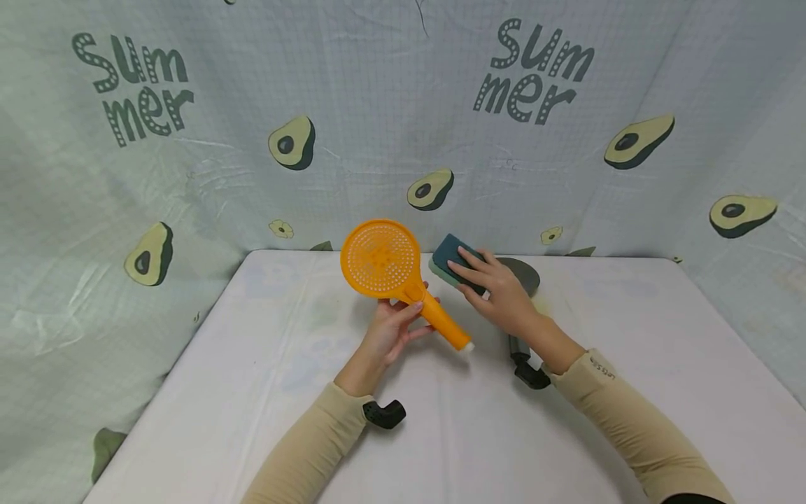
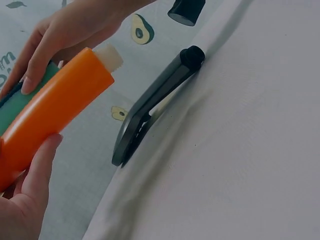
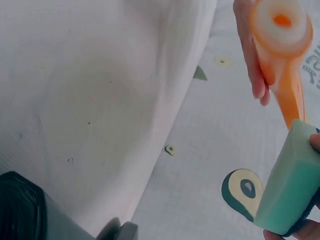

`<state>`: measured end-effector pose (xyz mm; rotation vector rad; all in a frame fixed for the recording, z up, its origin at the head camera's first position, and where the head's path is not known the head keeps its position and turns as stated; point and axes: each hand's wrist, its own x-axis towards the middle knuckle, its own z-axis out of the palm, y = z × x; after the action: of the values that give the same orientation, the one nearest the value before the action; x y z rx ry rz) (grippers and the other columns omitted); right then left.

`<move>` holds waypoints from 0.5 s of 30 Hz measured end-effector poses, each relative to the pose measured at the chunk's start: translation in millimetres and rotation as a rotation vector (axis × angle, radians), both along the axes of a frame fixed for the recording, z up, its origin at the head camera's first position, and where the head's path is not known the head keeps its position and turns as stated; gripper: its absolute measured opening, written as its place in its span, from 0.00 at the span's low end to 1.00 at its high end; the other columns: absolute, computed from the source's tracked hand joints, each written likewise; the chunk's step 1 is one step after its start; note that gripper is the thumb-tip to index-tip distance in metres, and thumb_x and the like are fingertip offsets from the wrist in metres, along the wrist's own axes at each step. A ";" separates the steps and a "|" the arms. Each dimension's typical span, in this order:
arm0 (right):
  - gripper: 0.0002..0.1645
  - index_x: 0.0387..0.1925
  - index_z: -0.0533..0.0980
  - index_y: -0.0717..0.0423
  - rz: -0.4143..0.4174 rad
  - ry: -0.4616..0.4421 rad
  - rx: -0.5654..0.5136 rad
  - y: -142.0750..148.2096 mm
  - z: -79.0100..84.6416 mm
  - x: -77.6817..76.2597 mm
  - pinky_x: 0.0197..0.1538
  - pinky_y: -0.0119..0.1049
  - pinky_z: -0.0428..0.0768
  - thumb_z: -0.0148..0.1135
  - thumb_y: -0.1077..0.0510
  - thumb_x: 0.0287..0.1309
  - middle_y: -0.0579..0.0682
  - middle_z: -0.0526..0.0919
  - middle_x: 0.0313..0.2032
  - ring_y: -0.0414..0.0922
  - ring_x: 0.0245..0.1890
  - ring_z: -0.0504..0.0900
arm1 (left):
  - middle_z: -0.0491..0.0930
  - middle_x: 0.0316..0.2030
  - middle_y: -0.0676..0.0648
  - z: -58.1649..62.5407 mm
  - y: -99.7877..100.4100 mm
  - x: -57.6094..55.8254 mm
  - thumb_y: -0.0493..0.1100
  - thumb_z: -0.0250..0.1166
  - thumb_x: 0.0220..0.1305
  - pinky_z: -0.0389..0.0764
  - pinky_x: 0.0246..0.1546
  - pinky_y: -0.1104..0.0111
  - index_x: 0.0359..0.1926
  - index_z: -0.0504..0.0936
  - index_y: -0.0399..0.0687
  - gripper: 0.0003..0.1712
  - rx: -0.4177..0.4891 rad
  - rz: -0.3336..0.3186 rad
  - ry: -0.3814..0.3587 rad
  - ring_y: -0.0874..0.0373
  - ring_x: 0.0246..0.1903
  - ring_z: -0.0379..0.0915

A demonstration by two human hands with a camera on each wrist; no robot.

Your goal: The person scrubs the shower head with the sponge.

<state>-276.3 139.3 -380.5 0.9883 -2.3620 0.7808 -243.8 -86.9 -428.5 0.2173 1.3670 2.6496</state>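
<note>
My left hand (image 1: 392, 329) holds an orange shower head (image 1: 380, 259) by the neck of its handle. The round, perforated face is turned up toward the head camera, and the handle slants down to the right with a whitish threaded end (image 2: 108, 59). My right hand (image 1: 500, 292) grips a sponge (image 1: 448, 255), dark scouring side up and pale green foam (image 3: 290, 185) beneath. The sponge is just right of the orange face. In the right wrist view it overlaps the far end of the shower head.
A dark grey shower head (image 1: 521, 273) lies on the white-covered table (image 1: 302, 420), partly hidden behind my right hand and forearm. Black wrist cameras (image 1: 385, 414) project from both sleeves. A curtain (image 1: 352, 91) printed with avocados hangs behind the table.
</note>
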 end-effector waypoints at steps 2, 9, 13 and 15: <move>0.27 0.63 0.79 0.58 0.003 -0.001 -0.001 -0.7 0.2 1.4 0.67 0.68 0.64 0.70 0.64 0.63 0.61 0.72 0.69 0.67 0.70 0.66 | 0.67 0.67 0.36 0.7 0.8 0.5 0.24 0.52 0.74 0.83 0.46 0.44 0.74 0.52 0.55 0.36 0.014 0.013 -0.004 0.48 0.52 0.81; 0.27 0.63 0.79 0.59 0.020 -0.009 -0.004 -4.6 1.5 8.1 0.66 0.69 0.64 0.71 0.65 0.61 0.62 0.72 0.68 0.67 0.70 0.65 | 0.71 0.61 0.41 2.7 -1.0 0.7 0.47 0.43 0.83 0.85 0.44 0.49 0.74 0.53 0.51 0.25 0.108 0.034 -0.031 0.49 0.53 0.79; 0.28 0.65 0.78 0.57 0.041 -0.045 0.015 -12.1 0.9 12.5 0.67 0.68 0.64 0.70 0.63 0.63 0.60 0.72 0.69 0.68 0.70 0.65 | 0.72 0.60 0.43 1.4 -2.8 0.1 0.51 0.41 0.84 0.80 0.52 0.43 0.75 0.53 0.50 0.26 0.135 0.057 -0.049 0.48 0.55 0.77; 0.29 0.66 0.77 0.56 0.056 -0.064 0.031 -17.6 0.0 13.3 0.67 0.68 0.64 0.69 0.61 0.64 0.59 0.71 0.70 0.67 0.70 0.65 | 0.72 0.62 0.43 0.6 -3.3 -0.2 0.51 0.42 0.84 0.78 0.55 0.41 0.75 0.54 0.51 0.26 0.141 0.065 -0.055 0.47 0.57 0.77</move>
<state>-263.1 121.6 -380.4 1.0612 -2.4164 0.8104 -244.1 -90.2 -428.0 0.1171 1.1928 2.7862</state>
